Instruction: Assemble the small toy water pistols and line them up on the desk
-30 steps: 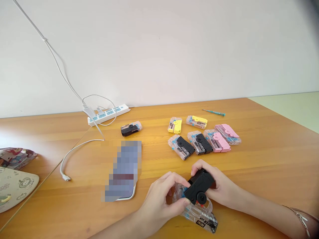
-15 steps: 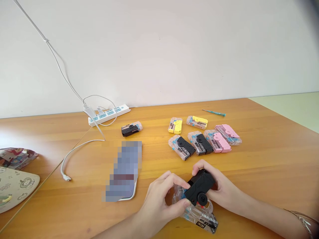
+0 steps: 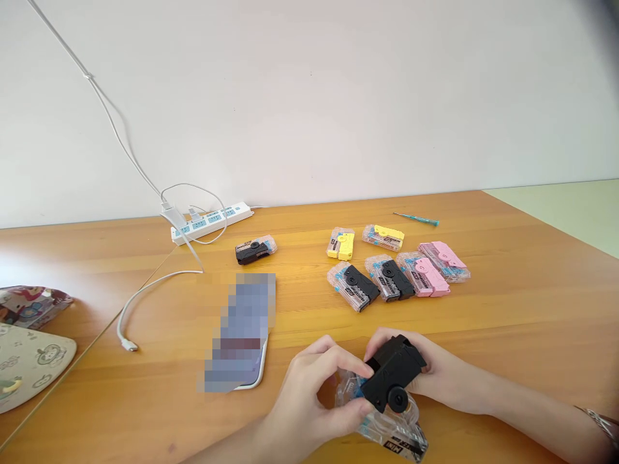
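Note:
Both hands hold one small toy gun near the table's front edge: a black block part [image 3: 394, 374] with a round knob, sitting on a clear plastic body [image 3: 387, 425] with blue bits and a black label. My left hand [image 3: 309, 396] pinches the left end with curled fingers. My right hand [image 3: 435, 374] wraps the black part from the right. Further back lie several similar toys: two yellow [image 3: 341, 245], black ones [image 3: 353, 283] and pink ones [image 3: 432, 270]. One more black one [image 3: 254, 250] lies apart to the left.
A phone [image 3: 239, 335] lies left of my hands. A white power strip [image 3: 210, 222] with plugged cables and a loose white cable end [image 3: 128, 345] are at the back left. A thin teal screwdriver [image 3: 416, 219] lies far back. Patterned items [image 3: 29, 348] rest at the left edge.
Both hands and the toy have shifted slightly lower and to the right. The black part has tilted, and the red spot under its knob no longer shows.

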A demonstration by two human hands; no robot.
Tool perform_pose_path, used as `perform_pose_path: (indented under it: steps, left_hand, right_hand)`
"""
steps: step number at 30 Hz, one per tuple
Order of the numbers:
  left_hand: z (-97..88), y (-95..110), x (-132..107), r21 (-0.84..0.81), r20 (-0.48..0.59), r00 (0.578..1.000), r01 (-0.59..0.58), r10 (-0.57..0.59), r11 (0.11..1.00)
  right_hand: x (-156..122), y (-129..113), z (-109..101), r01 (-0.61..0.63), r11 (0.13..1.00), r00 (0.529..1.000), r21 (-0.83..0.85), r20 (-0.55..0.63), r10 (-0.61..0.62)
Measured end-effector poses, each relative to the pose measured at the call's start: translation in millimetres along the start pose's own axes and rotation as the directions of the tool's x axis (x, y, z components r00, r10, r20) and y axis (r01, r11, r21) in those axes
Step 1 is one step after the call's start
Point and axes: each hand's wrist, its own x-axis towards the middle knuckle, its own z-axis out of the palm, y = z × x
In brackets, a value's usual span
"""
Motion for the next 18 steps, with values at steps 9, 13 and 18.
perform_pose_path:
  steps: [9, 13, 18]
  left_hand:
    - [0.7, 0.9, 0.2, -0.02, 0.045, 0.998, -0.042, 0.043, 0.999]
    - [0.1, 2.5, 0.3, -0.049, 0.092, 0.995, 0.054, -0.049, 0.997]
    - [0.3, 2.1, 0.1, -0.067, 0.118, 0.986, 0.126, -0.117, 0.99]
  right_hand:
    - [-0.8, -0.7, 2.2, 0.059, 0.988, 0.996, -0.144, -0.053, -0.067]
    - [-2.2, -0.6, 1.8, 0.072, 0.982, 0.995, -0.177, -0.061, -0.084]
    - [-1.3, 3.8, 3.2, 0.1, 0.979, 0.988, -0.175, -0.102, -0.119]
